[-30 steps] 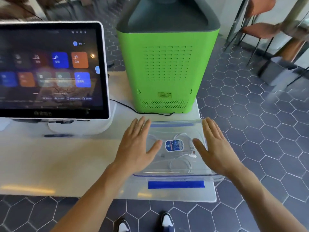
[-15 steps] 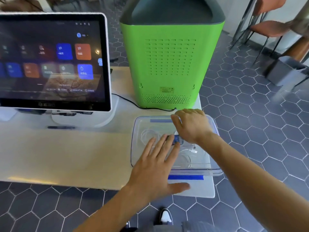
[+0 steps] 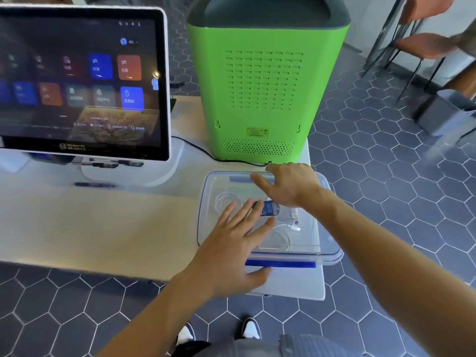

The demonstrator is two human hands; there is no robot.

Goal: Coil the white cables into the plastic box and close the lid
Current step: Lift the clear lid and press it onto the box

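A clear plastic box (image 3: 329, 249) with blue-edged lid sits at the table's right end, its lid lying on top. White cables (image 3: 292, 222) and a blue label show through the lid. My left hand (image 3: 231, 251) lies flat on the lid's near left part, fingers straight, thumb by the front blue latch (image 3: 291, 264). My right hand (image 3: 286, 185) reaches across to the lid's far edge, fingers bent down over it near the rear blue latch (image 3: 239, 179).
A green machine (image 3: 262, 94) stands right behind the box, its black cord (image 3: 206, 153) running along the table. A touchscreen monitor (image 3: 82, 81) on a white stand is at the left. Hex-tiled floor, chairs (image 3: 422, 47) and a grey bin (image 3: 445, 112) lie to the right.
Both hands lay flat on either side of the lid; now the left has slid toward the near edge and the right has moved to the far edge. The head has shifted closer.
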